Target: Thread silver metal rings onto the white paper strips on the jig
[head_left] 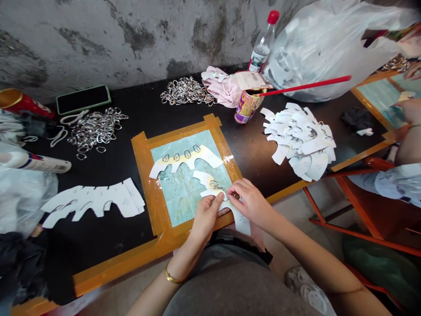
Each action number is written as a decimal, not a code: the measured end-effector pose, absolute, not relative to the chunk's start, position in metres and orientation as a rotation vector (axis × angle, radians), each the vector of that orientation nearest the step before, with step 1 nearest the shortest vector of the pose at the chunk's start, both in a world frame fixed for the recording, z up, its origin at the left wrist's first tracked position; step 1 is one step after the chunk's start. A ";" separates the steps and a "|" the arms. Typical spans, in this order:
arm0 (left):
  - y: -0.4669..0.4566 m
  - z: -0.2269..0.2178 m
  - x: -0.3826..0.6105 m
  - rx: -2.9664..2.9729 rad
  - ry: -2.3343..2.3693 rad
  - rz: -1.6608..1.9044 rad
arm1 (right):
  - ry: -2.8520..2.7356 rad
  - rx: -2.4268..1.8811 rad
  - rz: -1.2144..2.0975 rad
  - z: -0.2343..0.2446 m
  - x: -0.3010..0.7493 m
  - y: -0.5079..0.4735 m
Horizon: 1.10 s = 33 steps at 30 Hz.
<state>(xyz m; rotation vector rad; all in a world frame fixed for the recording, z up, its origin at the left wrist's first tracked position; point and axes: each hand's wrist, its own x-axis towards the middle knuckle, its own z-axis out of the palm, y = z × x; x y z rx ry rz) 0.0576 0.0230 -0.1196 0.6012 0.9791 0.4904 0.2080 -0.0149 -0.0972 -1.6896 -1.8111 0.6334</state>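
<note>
My left hand (pixel 206 214) and my right hand (pixel 247 199) meet over a white scalloped card piece (pixel 210 182) at the near edge of the green tile (pixel 179 188). The left fingers pinch the card. The right thumb and finger pinch a small metal ring (pixel 226 195) at the card's edge. Another ring (pixel 214 183) sits on the same card. A second white card (pixel 186 159) with several rings along its top lies farther back on the tile.
Piles of metal rings (pixel 95 127) (pixel 186 91) lie on the black table (pixel 108 164). Stacks of white cards sit left (pixel 94 202) and right (pixel 301 140). A phone (pixel 83 99), a cup with a red stick (pixel 246 105), a bottle (pixel 263 44) and a plastic bag (pixel 329 48) stand behind. Another person (pixel 408 131) sits at the right.
</note>
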 end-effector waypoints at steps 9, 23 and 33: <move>0.019 -0.118 0.059 0.629 1.069 0.488 | -2.046 -1.525 0.533 -0.103 0.211 -0.024; 0.019 -0.120 0.063 0.576 1.025 0.529 | -2.081 -1.545 0.461 -0.107 0.216 -0.022; 0.018 -0.118 0.067 0.494 1.001 0.601 | -2.192 -1.328 0.327 -0.111 0.213 -0.021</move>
